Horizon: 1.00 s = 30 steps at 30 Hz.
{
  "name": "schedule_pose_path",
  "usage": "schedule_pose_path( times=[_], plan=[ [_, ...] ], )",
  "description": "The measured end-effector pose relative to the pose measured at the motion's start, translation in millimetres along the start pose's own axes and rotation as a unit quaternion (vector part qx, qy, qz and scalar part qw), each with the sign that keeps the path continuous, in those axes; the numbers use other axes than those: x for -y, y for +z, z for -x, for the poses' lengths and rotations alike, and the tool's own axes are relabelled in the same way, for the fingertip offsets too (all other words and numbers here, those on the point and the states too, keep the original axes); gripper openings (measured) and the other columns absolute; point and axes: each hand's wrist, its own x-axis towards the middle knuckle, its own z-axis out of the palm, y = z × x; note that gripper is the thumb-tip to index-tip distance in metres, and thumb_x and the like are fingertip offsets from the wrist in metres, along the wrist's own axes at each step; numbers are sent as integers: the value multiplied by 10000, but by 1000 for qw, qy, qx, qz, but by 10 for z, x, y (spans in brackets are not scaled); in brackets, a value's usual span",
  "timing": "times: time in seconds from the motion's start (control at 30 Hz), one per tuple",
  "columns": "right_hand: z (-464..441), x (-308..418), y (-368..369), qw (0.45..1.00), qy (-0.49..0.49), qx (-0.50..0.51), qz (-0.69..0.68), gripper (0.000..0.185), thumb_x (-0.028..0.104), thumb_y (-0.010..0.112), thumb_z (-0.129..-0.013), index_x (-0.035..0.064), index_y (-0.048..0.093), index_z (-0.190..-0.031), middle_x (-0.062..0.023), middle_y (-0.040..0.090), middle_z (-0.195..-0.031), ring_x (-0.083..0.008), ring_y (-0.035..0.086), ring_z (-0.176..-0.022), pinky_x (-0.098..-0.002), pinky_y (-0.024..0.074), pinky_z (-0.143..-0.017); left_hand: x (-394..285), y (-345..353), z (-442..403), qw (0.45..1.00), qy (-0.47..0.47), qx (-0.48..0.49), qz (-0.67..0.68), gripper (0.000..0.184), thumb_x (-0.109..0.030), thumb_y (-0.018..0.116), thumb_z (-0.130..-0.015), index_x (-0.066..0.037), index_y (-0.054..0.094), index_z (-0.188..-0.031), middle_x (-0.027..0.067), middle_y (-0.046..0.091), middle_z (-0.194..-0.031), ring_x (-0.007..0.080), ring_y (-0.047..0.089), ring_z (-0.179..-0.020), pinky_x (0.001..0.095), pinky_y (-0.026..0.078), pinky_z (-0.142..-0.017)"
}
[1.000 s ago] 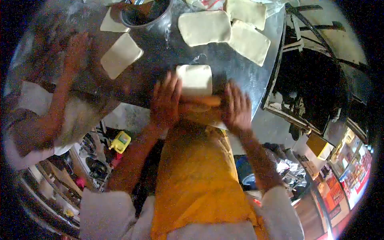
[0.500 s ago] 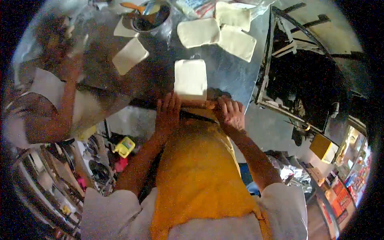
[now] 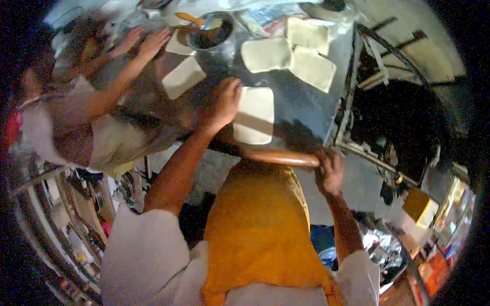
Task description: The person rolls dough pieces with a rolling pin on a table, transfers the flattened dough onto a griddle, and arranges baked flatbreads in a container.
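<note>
One rolling pin (image 3: 280,157), gripped at its end by the right hand (image 3: 330,172). One dough sheet (image 3: 256,109), left hand (image 3: 225,104) at its edge. Five further sheets (image 3: 265,54) on the table (image 3: 288,99); one bowl (image 3: 229,41) with orange-handled brush (image 3: 190,19).

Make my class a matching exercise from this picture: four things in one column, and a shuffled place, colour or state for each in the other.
Things:
1. Rolling pin
2. Apron
3. Camera wearer's left hand
4. Bowl

Descriptions:
A. Yellow-orange
B. On the table, with an orange-handled brush
C. Held at one end by the wearer's right hand
D. At the left edge of the nearest dough sheet

Right pairs: 1-C, 2-A, 3-D, 4-B
</note>
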Motion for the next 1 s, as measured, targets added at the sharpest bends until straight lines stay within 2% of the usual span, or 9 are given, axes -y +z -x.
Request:
schedule_pose_path(
  times=[0.17, 0.23, 0.33, 0.43, 0.5, 0.57, 0.7, 0.8, 1.0],
  plan=[
    [285, -390, 21, 998, 57, -10, 35, 296, 145, 653, -989, 14, 637, -1254, -234, 656, -1140, -435, 620, -1090, -475, 536, -921, -500, -188, -281, 974, -48, 169, -143, 217, -164, 699, -918, -19, 650, -1072, 233, 670, -1086, 391, 654, -1008, 479, 524, -874],
    [159, -264, -33, 957, 271, 70, -82, 314, 184, 657, -997, -6, 630, -1246, -247, 653, -1094, -455, 621, -1074, -489, 536, -905, -553, -194, -269, 962, -7, 170, -212, 205, -160, 705, -911, -19, 651, -1050, 222, 682, -1052, 371, 668, -978, 471, 528, -846],
    [249, -262, 196, 955, 273, -5, -113, 273, 188, 641, -1001, -13, 592, -1179, -235, 629, -1012, -463, 599, -953, -521, 501, -821, -884, -329, -159, 961, -122, 220, 114, 225, -178, 730, -925, -20, 653, -1065, 92, 698, -895, 166, 629, -837, 362, 501, -718],
    [116, -117, 6, 862, 465, 61, -192, 265, 177, 640, -994, 0, 567, -1177, -218, 607, -1029, -451, 595, -921, -506, 503, -802, -1142, -574, 91, 872, -288, 186, 350, 334, -177, 715, -954, -39, 570, -1221, 120, 698, -1080, 247, 685, -960, 416, 571, -825],
    [233, -216, 208, 956, 269, 37, -114, 272, 148, 664, -971, 11, 569, -1186, -224, 599, -1065, -448, 587, -933, -499, 509, -800, -1110, -704, 208, 773, -354, 69, 522, 339, -145, 731, -934, -46, 572, -1217, 102, 695, -1102, 251, 698, -989, 410, 592, -839],
    [259, -187, 349, 950, 284, -5, -132, 273, 83, 681, -939, 23, 569, -1180, -222, 598, -1055, -454, 578, -935, -505, 502, -793, -671, -630, 375, 787, -392, 19, 476, 493, -176, 741, -929, -47, 477, -1325, 156, 650, -1221, 300, 670, -1113, 469, 606, -874],
    [153, -22, 240, 973, 218, -37, -72, 278, 46, 684, -923, 36, 591, -1185, -203, 623, -1078, -440, 605, -938, -486, 518, -793, 261, -635, 671, 844, -453, 10, 288, 302, -192, 680, -984, -38, 605, -1232, 102, 643, -1270, 232, 639, -1161, 395, 567, -922],
    [247, 196, 98, 979, 203, -2, -36, 256, 73, 697, -919, 50, 623, -1163, -195, 634, -1106, -421, 625, -981, -482, 533, -815, 85, -816, 766, 943, -272, -18, 189, 306, -187, 627, -1024, -17, 604, -1277, 130, 646, -1289, 257, 624, -1192, 386, 501, -1021],
    [-322, 847, 117, 996, 43, 58, 47, 472, 235, 701, -937, 63, 589, -1362, -197, 605, -1365, -390, 637, -1151, -486, 542, -895, -448, -532, 129, 998, -8, 51, 22, 495, -207, 596, -1030, -48, 487, -1485, 204, 540, -1468, 385, 448, -1421, 490, 328, -1190]
  ],
)
